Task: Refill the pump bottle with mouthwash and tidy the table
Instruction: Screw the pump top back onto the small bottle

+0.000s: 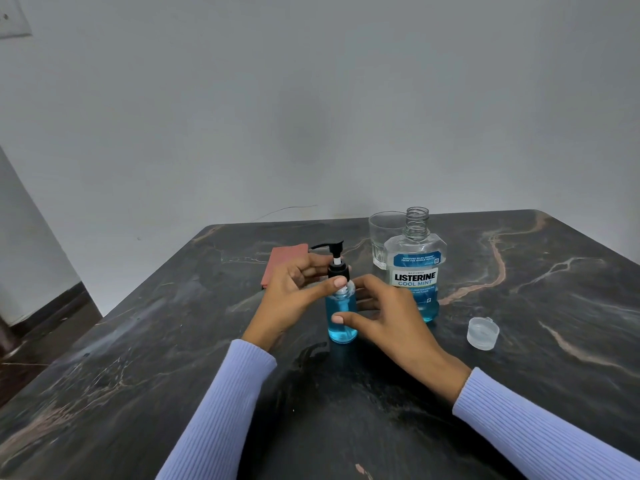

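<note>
Here we hold the bottle [341, 331] in the middle of the counter [540, 358]. Fingers of our left hand [291, 299] pinch its black pump [337, 270]; fingers of our right hand [394, 317] curl round it.

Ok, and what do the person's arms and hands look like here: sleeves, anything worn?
The left sleeve and right sleeve are long, ribbed knit in pale lavender-blue, with cuffs ending at the wrists. The left hand and right hand are bare: no gloves, rings, watch or bracelets show.
</note>
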Demonstrator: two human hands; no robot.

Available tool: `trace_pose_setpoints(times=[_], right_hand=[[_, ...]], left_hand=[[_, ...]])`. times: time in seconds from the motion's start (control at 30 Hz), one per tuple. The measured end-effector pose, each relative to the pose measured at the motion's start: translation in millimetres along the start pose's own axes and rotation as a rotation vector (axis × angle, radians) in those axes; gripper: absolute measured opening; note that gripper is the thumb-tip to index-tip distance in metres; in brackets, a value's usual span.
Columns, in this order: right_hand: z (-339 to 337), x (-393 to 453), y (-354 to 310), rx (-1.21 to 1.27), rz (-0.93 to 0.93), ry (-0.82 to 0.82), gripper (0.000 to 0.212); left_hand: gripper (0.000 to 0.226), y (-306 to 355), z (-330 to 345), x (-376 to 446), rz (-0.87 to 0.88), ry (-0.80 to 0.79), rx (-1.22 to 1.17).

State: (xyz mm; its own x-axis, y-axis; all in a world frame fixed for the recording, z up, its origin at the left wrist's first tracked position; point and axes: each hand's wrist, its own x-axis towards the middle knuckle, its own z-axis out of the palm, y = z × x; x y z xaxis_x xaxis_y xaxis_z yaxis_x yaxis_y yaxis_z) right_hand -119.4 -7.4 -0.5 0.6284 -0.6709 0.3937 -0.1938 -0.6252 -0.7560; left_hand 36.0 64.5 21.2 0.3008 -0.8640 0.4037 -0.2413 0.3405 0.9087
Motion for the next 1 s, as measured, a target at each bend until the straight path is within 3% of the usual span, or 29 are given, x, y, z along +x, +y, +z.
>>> trace_pose_setpoints(times=[0.1,0.2,0.3,0.57,0.73,0.83,1.0], right_hand=[[0,0,0,0.003,0.002,-0.003,0.047],[0,1,0,-0.007,0.013,0.019,0.046],[1,0,-1,-0.035,0.010,0.021,0.047],[-1,-1,-4,-0.024,-0.016,-0.002,0.049],[0,-1,-3,-0.029,0.000,-0.003,0.051],[3,-1,-3,-0.013,0.001,0.006,0.050],[10,4,-1,-0.019,-0.005,0.041,0.050]], left_hand=[[0.033,2,-4,0,-0.010,-0.102,-0.062],[0.044,-1,6,0,0.025,0.073,0.076],[0.038,-4,12,0,0.047,0.195,0.052],[0.032,-2,-5,0,-0.025,-0.073,-0.040],[0.032,-2,2,-2,0.020,0.128,0.060],[0.028,-1,0,-2,0.022,0.125,0.068],[0.041,-2,-4,-1,-0.001,0.152,0.055]])
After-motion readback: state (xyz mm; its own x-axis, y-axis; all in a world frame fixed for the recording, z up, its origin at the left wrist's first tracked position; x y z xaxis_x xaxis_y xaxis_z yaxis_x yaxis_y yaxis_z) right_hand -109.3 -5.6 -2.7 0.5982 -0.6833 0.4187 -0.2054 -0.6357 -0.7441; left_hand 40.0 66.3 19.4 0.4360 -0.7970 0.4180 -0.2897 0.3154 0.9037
